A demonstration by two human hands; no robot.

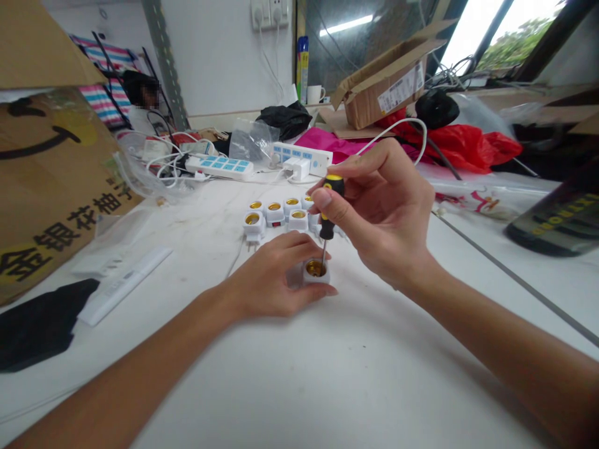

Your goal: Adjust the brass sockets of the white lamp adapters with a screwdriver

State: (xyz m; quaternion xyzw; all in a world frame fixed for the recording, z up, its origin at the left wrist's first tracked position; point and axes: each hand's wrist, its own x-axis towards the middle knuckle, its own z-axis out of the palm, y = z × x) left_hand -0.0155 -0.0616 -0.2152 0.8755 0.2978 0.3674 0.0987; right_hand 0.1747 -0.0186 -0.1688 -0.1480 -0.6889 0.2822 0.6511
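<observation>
My left hand is closed around a white lamp socket, thumb on the near side and fingers behind. The socket stands on the white table with its brass-coloured mouth facing up. My right hand grips a black and yellow screwdriver between thumb and fingers. Upright, its thin metal shaft reaches down into the socket's mouth; the tip is hidden inside. Just beyond my hands sit several more white lamp sockets in a cluster, partly covered by my right hand. One of them shows plug pins.
Power strips and white cables lie at the back. A large cardboard box stands on the left, near a black flat piece. At the right are red plastic bags and a dark bottle. Another person is in the background.
</observation>
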